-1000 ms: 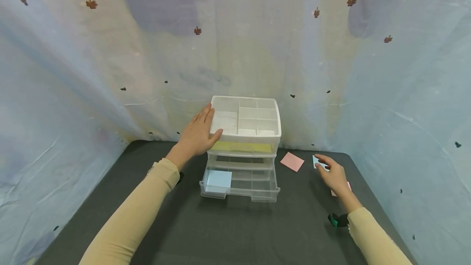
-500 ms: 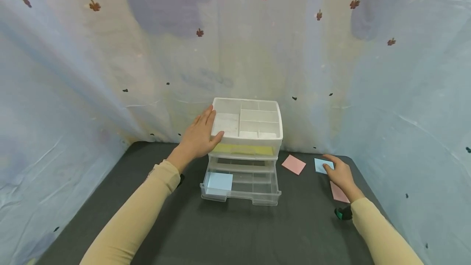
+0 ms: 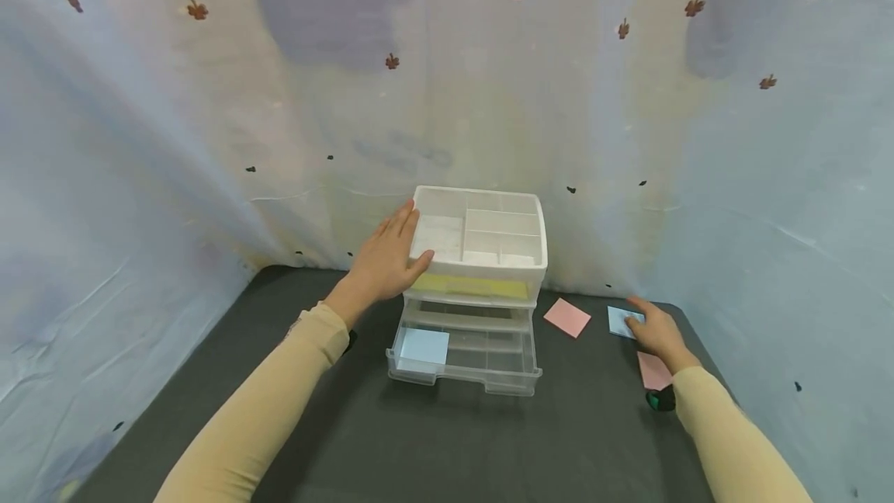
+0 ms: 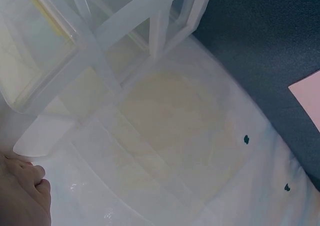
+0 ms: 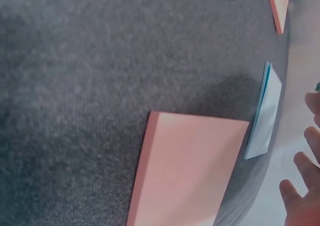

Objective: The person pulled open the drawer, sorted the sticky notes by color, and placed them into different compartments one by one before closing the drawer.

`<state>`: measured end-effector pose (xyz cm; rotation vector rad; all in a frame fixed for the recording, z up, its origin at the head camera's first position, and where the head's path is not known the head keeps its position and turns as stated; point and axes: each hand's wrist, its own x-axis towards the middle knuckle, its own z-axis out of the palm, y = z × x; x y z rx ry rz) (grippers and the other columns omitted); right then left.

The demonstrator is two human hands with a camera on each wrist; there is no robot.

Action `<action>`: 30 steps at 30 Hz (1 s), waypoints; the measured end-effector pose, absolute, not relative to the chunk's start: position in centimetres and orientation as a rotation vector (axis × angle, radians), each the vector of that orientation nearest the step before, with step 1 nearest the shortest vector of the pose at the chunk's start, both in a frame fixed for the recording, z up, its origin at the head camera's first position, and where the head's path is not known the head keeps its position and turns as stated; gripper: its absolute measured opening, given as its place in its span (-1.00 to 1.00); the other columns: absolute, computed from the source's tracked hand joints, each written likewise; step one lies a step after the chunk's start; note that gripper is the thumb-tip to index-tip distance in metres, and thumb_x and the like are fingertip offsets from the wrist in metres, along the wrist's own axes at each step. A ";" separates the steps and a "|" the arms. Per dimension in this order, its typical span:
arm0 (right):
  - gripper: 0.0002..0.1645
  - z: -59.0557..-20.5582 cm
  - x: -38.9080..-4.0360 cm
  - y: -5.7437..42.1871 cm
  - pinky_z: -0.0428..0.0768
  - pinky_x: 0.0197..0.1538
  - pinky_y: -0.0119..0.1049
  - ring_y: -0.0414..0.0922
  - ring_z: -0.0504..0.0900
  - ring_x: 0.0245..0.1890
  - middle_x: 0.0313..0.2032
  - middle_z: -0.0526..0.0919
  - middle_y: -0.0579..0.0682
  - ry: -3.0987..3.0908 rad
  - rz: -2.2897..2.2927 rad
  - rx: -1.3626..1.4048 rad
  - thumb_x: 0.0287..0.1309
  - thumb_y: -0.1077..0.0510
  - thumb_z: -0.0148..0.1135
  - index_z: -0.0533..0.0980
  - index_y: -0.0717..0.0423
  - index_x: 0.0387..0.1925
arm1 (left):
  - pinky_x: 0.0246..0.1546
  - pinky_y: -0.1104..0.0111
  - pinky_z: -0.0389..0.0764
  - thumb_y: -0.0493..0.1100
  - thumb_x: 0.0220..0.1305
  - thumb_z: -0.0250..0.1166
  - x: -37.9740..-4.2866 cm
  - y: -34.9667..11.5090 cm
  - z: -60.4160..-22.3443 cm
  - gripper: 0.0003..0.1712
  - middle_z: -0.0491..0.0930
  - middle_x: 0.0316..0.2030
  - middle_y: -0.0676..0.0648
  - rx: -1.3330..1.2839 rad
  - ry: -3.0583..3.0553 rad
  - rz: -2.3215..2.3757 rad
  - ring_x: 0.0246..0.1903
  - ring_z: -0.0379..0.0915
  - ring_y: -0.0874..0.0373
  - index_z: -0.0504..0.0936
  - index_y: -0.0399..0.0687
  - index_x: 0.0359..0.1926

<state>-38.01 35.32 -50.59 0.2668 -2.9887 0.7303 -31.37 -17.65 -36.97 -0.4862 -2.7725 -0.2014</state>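
A white plastic drawer organizer (image 3: 475,266) stands at the back of the dark table. My left hand (image 3: 382,264) rests along its upper left rim, fingers extended and thumb at the front corner. The clear lower drawer (image 3: 489,352) is pulled out, with a light blue sticky note pad (image 3: 424,348) in its left part. On the right, my right hand (image 3: 660,332) is over a second blue sticky note pad (image 3: 620,321), whose right edge it overlaps in the head view. In the right wrist view its fingers (image 5: 307,168) are spread and apart from that blue pad (image 5: 265,116).
One pink sticky note pad (image 3: 567,317) lies right of the organizer, another pink pad (image 3: 653,371) near my right wrist. Yellow shows inside the shut upper drawer (image 3: 475,286). The organizer's top tray (image 3: 504,221) has dividers. A patterned cloth (image 3: 461,99) hangs behind and beside the table.
My right hand has drawn slightly back and right, uncovering more of the blue pad and the pink pad by the wrist. The left hand stays on the organizer; the head view has shifted slightly.
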 end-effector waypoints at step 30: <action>-0.22 -52.0 -39.2 37.6 0.30 0.31 0.50 0.64 0.23 0.31 0.32 0.23 0.71 -3.135 0.543 0.460 0.43 0.07 0.17 0.25 0.69 0.34 | 0.63 0.04 -0.12 0.36 0.60 -0.18 -31.7 -17.8 -37.2 0.00 -0.34 0.67 -0.19 -0.492 -2.760 -0.197 0.65 -0.34 -0.03 -0.21 -0.23 0.67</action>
